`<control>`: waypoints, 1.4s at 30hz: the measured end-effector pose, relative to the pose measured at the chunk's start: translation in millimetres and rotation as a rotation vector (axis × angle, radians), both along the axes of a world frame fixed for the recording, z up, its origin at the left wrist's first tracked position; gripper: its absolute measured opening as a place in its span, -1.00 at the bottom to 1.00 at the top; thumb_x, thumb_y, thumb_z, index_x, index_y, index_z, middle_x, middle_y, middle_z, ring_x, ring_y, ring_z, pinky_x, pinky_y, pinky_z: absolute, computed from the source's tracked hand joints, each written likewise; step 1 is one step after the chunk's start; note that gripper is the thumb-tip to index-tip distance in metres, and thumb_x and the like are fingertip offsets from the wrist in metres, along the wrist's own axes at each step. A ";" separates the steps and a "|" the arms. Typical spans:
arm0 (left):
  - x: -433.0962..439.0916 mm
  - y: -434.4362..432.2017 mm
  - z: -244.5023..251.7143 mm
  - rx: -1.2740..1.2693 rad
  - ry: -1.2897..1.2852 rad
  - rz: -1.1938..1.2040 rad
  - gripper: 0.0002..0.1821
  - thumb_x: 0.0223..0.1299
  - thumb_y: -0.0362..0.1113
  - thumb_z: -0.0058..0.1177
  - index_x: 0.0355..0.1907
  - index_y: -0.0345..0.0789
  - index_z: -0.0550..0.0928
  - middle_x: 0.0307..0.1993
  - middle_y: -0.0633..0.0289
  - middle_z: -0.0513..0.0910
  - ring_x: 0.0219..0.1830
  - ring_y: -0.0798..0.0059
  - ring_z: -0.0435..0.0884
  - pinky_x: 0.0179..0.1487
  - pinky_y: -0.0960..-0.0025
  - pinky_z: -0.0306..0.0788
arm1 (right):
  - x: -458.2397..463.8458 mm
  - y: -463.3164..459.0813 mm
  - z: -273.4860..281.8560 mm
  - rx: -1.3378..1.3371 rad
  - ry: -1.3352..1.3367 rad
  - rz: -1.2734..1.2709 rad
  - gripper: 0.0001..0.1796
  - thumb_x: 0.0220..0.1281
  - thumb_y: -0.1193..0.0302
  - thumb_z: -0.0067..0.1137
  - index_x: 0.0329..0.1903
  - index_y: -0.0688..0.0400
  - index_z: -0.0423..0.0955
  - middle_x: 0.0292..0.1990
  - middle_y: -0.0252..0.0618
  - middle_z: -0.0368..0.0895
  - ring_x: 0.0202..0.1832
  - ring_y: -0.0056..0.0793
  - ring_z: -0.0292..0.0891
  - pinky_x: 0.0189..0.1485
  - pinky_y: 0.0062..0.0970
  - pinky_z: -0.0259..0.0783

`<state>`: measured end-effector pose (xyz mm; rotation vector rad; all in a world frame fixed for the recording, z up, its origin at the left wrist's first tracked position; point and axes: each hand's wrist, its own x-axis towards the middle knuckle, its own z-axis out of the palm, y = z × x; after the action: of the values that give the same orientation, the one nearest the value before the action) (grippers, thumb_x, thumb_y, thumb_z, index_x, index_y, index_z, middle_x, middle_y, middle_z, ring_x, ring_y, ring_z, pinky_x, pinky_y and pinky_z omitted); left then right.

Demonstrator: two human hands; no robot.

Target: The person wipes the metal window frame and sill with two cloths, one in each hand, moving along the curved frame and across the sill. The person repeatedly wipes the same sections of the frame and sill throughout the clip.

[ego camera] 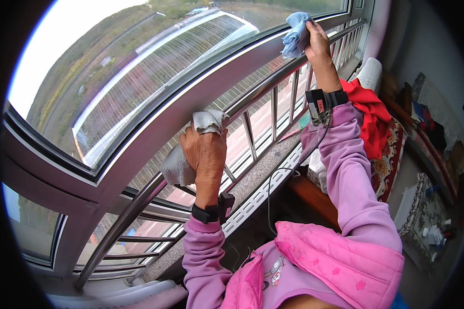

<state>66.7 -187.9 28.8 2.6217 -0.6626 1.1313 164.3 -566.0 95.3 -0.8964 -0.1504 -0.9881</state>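
My left hand [205,154] is closed around a grey-white cloth [210,120], whose lower part hangs down on the hand's left. The cloth lies against the metal handrail [261,83] in front of the window. At the upper right my right hand [318,40] grips a crumpled light-blue cloth [297,34] between thumb and fingers, beside the window frame [170,123] and above the rail. Whether the blue cloth touches the frame I cannot tell. Both wrists carry black straps with small devices.
Upright metal bars [274,112] stand below the rail, over a speckled stone sill [251,175] and a slotted white grille [251,208]. A thin cable [270,197] hangs from my right wrist. Red fabric [371,116] lies by my right arm, near a patterned box [421,216].
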 end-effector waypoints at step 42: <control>1.5 -1.5 -2.8 -0.086 -0.067 -0.068 -0.64 -0.11 -0.15 0.30 -0.27 -0.31 0.62 -0.33 0.10 0.54 -0.30 0.20 0.53 -0.18 0.19 0.30 | -5.0 270.7 61.0 -1.227 -0.431 -0.581 -0.46 0.07 0.59 0.27 0.14 -0.06 0.49 0.18 -0.25 0.37 0.20 -0.22 0.35 0.17 -0.33 0.44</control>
<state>68.3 -189.4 26.1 2.4801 -0.6947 1.2037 159.3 -295.3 156.3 -1.8870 -0.9785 -1.6516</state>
